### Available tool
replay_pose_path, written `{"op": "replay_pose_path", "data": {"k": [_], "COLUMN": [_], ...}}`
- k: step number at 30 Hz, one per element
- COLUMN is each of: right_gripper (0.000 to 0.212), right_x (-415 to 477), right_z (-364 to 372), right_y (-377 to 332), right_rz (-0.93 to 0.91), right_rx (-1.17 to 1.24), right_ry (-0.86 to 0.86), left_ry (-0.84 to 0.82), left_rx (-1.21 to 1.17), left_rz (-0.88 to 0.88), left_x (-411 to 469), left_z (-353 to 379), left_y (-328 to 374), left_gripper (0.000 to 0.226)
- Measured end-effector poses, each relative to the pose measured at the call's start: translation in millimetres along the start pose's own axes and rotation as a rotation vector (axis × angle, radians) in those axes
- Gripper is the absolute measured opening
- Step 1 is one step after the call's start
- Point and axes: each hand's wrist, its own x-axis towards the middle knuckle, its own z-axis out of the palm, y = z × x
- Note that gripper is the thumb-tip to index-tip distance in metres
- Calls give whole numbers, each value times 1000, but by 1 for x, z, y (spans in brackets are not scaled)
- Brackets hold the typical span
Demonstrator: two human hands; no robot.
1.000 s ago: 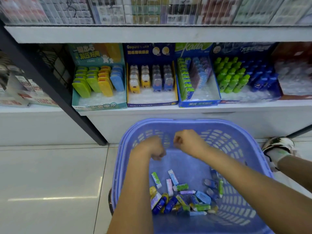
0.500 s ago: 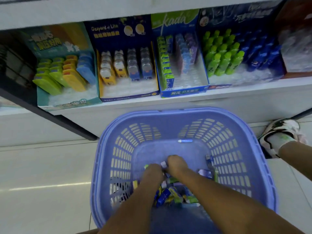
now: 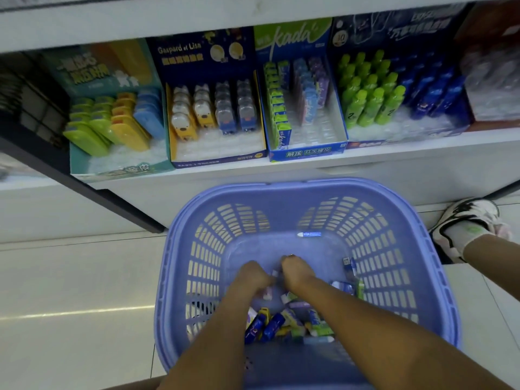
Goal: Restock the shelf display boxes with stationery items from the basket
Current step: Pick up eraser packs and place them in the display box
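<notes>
A purple plastic basket (image 3: 309, 188) stands on the floor below the shelf. Several small packs (image 3: 271, 325) in blue, green, yellow and pink lie on its bottom. Both my hands are down inside it, side by side over the pile. My left hand (image 3: 251, 277) has its fingers curled round a small pink-white pack (image 3: 267, 294). My right hand (image 3: 295, 273) points its fingers down into the packs, and its fingertips are hidden. On the shelf stand the display boxes: a teal one (image 3: 121, 170), a navy "Gaspard et Lisa" one (image 3: 219, 161), a blue "kada" one (image 3: 306, 153) and one with green and blue bottles (image 3: 394, 137).
A lone blue pack (image 3: 309, 234) lies at the basket's far end, and others (image 3: 349, 267) rest along its right wall. A white sneaker (image 3: 464, 220) is on the floor to the right. A black shelf post (image 3: 84, 182) slants down at the left. The floor is pale tile.
My hands have dropped from above the basket into the pile at its bottom. The view has moved closer and tilted down, and my left hand now grips a pack.
</notes>
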Motion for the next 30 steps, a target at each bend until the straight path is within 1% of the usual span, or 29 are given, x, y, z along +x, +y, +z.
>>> {"op": "replay_pose_path", "data": {"k": [2,4,5,6,7,8,10,11,12,14,16,18,19,20,23,27,30], "right_gripper": [35,39,34,24,12,8,2,8,11,16,13,17,17,15,17,20,20], "right_x": [-4,-10,-13,-17,-22,-28,-48,-61,-75,-102,-123,-129,-126,-121,-96,-70,-60], "right_z": [-7,-21,-31,-43,-59,-77,-120,-144,-167,-210,-249,-281,-294,-304,-320,-322,-326], "right_y": [11,21,26,29,32,34,36,36,37,33,27,21,19,16,10,6,4], "right_rz": [14,46,61,66,58,35,-25,-55,-98,-209,-298,-322,-328,-336,-337,-363,-366], "right_rx": [-33,-1,31,94,202,353,696,832,919,1005,1018,974,931,859,607,518,498], "right_ry": [-46,-109,-145,-182,-224,-237,-185,-125,-48,156,432,713,801,854,891,881,828], "left_ry": [-45,-93,-119,-143,-166,-187,-223,-236,-246,-259,-258,-227,-199,-164,-49,66,91], "left_rx": [-261,-508,-628,-727,-800,-851,-947,-997,-1043,-1109,-1142,-1185,-1217,-1251,-1305,-1329,-1320], "left_rz": [20,40,56,88,136,193,329,398,467,606,726,802,819,824,800,741,742], "left_x": [-6,-17,-25,-33,-42,-51,-70,-79,-88,-105,-118,-129,-132,-134,-134,-130,-127], "left_z": [-20,-42,-53,-63,-73,-83,-101,-109,-116,-129,-140,-146,-148,-149,-149,-148,-147], "left_y": [7,18,25,30,36,42,53,60,66,76,84,89,91,92,92,92,92], "left_gripper": [33,30,27,25,22,20,20,20,20,19,19,19,19,19,18,8,8]}}
